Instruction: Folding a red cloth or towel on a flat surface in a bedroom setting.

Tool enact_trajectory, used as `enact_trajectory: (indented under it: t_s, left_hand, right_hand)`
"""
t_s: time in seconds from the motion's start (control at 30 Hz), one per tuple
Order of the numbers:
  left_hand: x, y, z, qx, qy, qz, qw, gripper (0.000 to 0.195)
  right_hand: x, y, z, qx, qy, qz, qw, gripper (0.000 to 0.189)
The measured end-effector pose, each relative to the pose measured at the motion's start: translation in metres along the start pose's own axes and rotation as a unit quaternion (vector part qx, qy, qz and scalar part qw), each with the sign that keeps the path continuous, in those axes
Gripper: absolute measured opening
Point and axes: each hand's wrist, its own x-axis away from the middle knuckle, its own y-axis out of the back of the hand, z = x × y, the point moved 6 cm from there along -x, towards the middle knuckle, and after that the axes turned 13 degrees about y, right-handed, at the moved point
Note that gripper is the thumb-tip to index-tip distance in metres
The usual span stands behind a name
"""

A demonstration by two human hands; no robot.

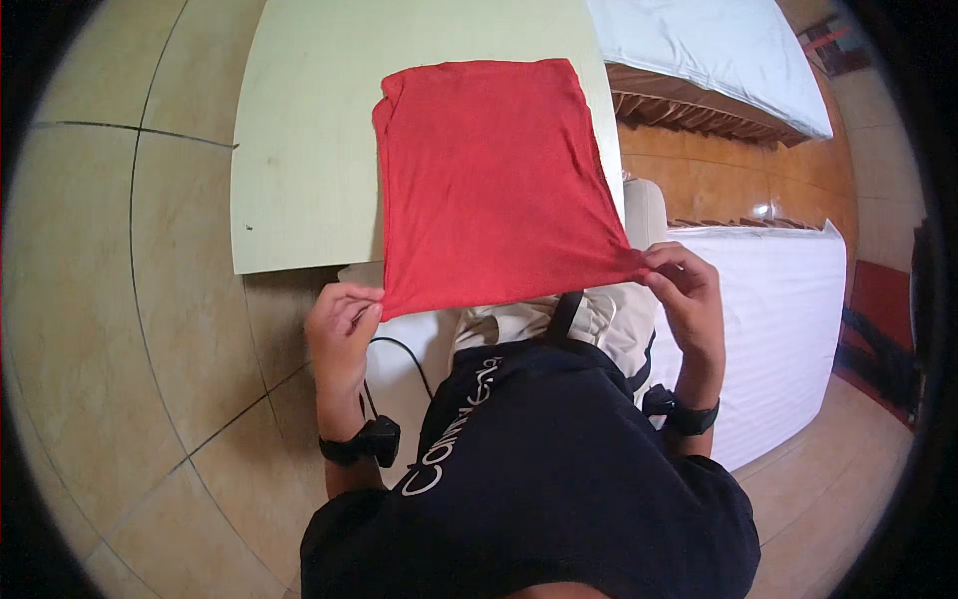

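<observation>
A red cloth garment [486,180], its exact kind unclear, lies folded in a rough rectangle on a pale green tabletop [314,150]. Its near edge hangs past the table's front edge, above my lap. My left hand [340,322] pinches the near left corner between thumb and fingers. At the near right corner, my right hand [685,288] grips the fabric, and creases fan out from that pinch. The near hem is stretched between both hands. Along the left side, layered folds of the cloth show.
Two beds or mattresses with white covers, one at the upper right [711,45] and one nearer [756,337], stand right of the table. A black cable [408,348] loops beside my left leg. Tiled floor [90,299] runs along the left. Black devices are strapped on both wrists.
</observation>
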Motion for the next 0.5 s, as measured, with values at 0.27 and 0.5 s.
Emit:
enact_trajectory:
  t_s: [0.27,0.5]
  left_hand:
    - [0.019,0.010,0.017,0.131,-0.029,-0.041,0.990,0.033]
    - [-0.004,-0.007,0.114,-0.006,0.177,0.044,0.983,0.022]
  right_hand:
    - [-0.011,0.004,0.013,0.070,-0.025,0.038,0.997,0.021]
    - [-0.002,-0.006,-0.025,0.200,-0.077,0.047,0.976,0.029]
